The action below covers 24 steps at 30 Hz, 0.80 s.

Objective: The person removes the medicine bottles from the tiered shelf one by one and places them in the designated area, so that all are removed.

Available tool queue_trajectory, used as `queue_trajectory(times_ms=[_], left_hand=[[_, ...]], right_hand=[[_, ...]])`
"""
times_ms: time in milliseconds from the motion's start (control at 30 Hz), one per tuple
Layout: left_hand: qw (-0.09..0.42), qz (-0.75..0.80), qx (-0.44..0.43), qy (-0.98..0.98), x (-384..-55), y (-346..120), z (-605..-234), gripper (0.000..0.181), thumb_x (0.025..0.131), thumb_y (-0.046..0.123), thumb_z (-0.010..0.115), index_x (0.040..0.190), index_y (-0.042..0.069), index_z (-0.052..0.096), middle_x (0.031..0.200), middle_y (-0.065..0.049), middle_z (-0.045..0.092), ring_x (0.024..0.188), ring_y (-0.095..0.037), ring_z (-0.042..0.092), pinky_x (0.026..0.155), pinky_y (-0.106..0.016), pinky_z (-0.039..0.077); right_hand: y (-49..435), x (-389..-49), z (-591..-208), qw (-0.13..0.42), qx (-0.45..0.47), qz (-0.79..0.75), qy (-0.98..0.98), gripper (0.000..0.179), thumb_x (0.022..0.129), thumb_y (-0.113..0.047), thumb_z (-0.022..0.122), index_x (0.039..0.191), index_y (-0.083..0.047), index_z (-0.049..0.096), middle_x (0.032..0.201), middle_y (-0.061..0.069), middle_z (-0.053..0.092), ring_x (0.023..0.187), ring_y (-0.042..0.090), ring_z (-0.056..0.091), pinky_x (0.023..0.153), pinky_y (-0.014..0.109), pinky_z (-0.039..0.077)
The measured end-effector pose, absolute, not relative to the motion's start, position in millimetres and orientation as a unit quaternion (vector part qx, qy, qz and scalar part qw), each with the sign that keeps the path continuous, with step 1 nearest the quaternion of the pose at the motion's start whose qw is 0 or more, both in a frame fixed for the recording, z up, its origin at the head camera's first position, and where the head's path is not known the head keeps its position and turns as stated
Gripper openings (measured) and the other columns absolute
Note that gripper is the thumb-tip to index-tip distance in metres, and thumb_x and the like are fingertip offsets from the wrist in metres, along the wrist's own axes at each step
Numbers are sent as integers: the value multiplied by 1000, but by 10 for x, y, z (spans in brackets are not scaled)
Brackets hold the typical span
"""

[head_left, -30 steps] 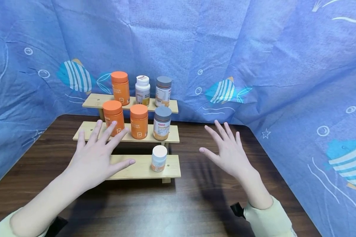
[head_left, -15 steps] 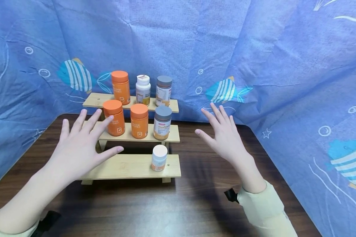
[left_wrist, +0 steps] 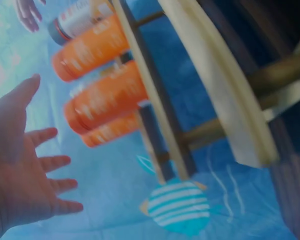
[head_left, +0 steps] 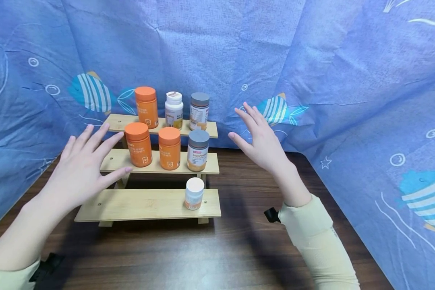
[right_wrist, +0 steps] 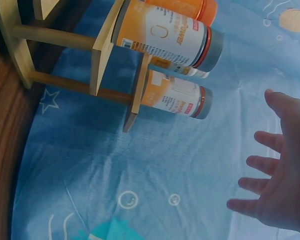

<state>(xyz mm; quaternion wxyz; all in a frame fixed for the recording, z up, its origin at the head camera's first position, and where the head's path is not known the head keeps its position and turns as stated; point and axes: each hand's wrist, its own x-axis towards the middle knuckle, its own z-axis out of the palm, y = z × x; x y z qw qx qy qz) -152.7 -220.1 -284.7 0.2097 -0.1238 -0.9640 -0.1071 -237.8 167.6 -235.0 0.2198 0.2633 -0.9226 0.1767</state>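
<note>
In the head view my left hand point(head_left: 77, 171) hovers with spread fingers at the left end of a three-step wooden shelf point(head_left: 137, 201). My right hand point(head_left: 261, 143), fingers stretched out, hangs in the air to the shelf's right. Neither hand holds anything. On the middle step stand two orange bottles, the left one point(head_left: 138, 145) nearest my left hand, the other point(head_left: 169, 149) beside it, then a grey-capped bottle point(head_left: 198, 151). The top step bears an orange bottle point(head_left: 146, 108), a white bottle point(head_left: 174, 111) and another grey-capped bottle point(head_left: 199, 112). A small white bottle point(head_left: 194, 194) stands on the lowest step.
The shelf stands on a dark brown wooden table point(head_left: 188, 257). A blue cloth point(head_left: 217, 48) printed with fish hangs behind the table and along its sides. Black straps point(head_left: 272, 214) show at both wrists, by light sleeves.
My left hand has drawn left, away from the front of the bottles, uncovering the lowest step's left end. My right hand has risen and shifted left. The bottles stay in place.
</note>
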Motion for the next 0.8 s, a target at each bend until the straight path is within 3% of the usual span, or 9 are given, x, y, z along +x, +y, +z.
queue_trajectory(times_ms=[233,600,800], left_hand=[[209,-147,-147,-956,-1670,-2410,-2969,77,84,49,65,147,16,34,157,-11,17,143,-39,8,110,-61,0],[234,-182,-163,-941,-1883,-2712,-3237,66,87,38,65,143,15,41,151,-15,31,142,-35,18,111,-58,5],[243,-200,-163,-935,-1954,-2845,-3380,61,89,35,64,141,10,44,147,-19,35,141,-37,19,112,-57,3]], right_hand=[[1576,-2582,-2324,196,273,207,-919,63,92,-51,52,148,-28,31,156,-6,20,145,16,11,113,49,19],[1353,-2879,-2327,240,312,251,-884,57,93,-39,58,143,-18,42,149,5,37,140,16,28,111,40,26],[1199,-3027,-2340,259,321,270,-870,53,93,-34,60,140,-15,46,144,6,44,135,15,36,110,37,28]])
